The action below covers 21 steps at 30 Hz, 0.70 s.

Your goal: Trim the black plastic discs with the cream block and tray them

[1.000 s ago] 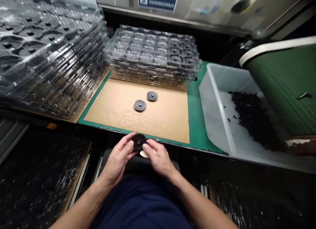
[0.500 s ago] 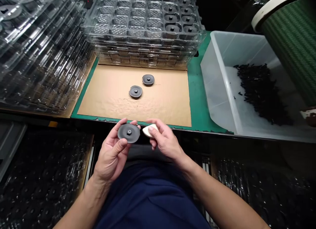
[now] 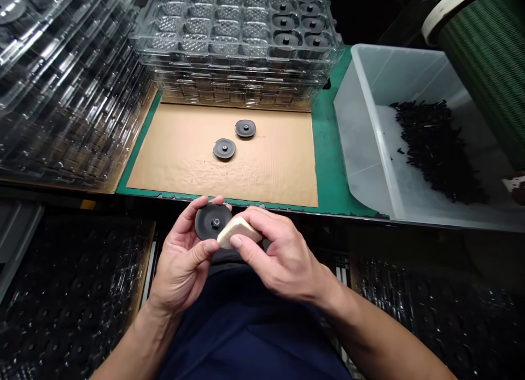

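Note:
A black rounded disc with a small raised stud at its centre (image 3: 207, 220) is held by its edge in my left hand (image 3: 180, 254), thumb in front and fingers behind. My right hand (image 3: 283, 251) pinches a cream-coloured block (image 3: 238, 232), its kind not clear. The block's left end overlaps the disc's lower right edge, close to my left thumb; whether it presses on the disc I cannot tell. Beyond my hands, two similar black discs, a nearer one (image 3: 229, 153) and a farther one (image 3: 240, 133), lie on a cardboard sheet (image 3: 279, 172).
Clear plastic trays (image 3: 225, 68) are stacked at the back, several discs in the top one's right-hand pockets. Another tall tray stack (image 3: 69, 95) rises at left. A translucent bin (image 3: 363, 123) holds black scraps (image 3: 438, 150), below a green cylinder (image 3: 488, 57). The green bench's edge (image 3: 336, 209) runs before me.
My right hand has moved left and turned, bringing the cream block from beside the disc to overlap its lower right edge. The held disc is tilted slightly more.

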Motion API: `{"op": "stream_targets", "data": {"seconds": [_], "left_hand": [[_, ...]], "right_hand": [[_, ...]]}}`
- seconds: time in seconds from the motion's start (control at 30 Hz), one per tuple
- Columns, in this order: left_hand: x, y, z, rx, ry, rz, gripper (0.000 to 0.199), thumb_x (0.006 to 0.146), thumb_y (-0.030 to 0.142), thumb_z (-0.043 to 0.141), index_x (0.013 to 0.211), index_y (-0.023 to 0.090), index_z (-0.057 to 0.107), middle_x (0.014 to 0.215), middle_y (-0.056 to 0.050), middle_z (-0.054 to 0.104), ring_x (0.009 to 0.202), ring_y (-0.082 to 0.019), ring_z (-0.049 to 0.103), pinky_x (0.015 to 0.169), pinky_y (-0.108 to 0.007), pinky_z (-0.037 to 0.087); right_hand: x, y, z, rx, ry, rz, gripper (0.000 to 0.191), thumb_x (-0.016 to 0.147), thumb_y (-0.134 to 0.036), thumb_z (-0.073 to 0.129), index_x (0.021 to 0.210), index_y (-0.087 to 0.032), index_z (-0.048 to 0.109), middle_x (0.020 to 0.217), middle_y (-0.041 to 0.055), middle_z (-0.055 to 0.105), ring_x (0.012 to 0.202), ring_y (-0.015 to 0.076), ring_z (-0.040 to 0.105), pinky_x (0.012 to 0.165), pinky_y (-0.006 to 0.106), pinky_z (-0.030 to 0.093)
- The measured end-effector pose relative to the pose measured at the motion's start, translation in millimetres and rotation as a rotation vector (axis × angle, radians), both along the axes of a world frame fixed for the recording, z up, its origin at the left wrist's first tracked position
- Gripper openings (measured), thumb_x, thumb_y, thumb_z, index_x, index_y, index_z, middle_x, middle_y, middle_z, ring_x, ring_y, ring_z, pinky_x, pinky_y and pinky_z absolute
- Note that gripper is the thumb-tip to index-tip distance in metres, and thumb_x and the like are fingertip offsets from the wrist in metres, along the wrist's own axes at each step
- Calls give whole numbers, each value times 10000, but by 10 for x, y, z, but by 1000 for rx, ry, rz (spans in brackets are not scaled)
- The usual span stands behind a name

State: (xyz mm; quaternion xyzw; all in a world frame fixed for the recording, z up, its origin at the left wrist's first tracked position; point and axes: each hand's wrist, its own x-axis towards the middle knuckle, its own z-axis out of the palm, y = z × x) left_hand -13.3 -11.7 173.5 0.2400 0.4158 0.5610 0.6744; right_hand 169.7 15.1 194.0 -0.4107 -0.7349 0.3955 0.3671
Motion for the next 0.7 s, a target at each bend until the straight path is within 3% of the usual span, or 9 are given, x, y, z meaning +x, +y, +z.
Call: {"op": "stream_targets", "data": {"seconds": [0.1,0.23,0.37,0.47,0.6,0.7], "left_hand": [[6,3,12,11,10,18,556,764,132,900,1260,327,741,1417,-27,695,1297,-225,659,1034,-236,571],[2,-13,27,-23,25,20,570,740,156,924,1251,333,746,1421,-36,689,1312,-251,643,1033,-264,572],[-8,-28,35,-56,30,13,583,713,184,951,1245,325,757,1423,-43,687,1300,-252,643,1045,-260,557],[-37,-34,28,-66,2,-20,601,715,215,960,1271,314,755,1403,-53,701,1233,-236,682,993,-229,578],[-90,-41,5,-80,-46,-76,603,773,252,931,1341,277,729,1310,-58,749,1177,-196,710,1024,-194,556],[-96,-47,-13,-106,-81,-52,559,840,312,884,1369,255,712,1250,-55,774,1138,-177,726,1041,-197,552]], "right_hand": [[-14,-6,-4,109,-76,-100,129,1027,-183,525,985,-159,644,891,51,612,786,171,554,748,309,452],[-32,-5,0,47,-46,-35,90,1007,-209,554,960,-182,625,848,27,598,733,154,538,697,286,440],[-20,19,16,70,-113,-99,136,1003,-209,535,891,-191,610,816,23,565,710,153,499,678,296,407],[9,53,34,6,-68,6,170,979,-207,571,810,-199,558,757,-6,529,666,135,466,643,284,385],[39,87,57,57,-107,-25,125,1001,-196,559,902,-188,636,827,15,584,731,147,511,701,292,407],[30,92,52,24,-86,69,122,980,-187,570,870,-188,623,783,0,565,703,142,495,685,289,402]]}}
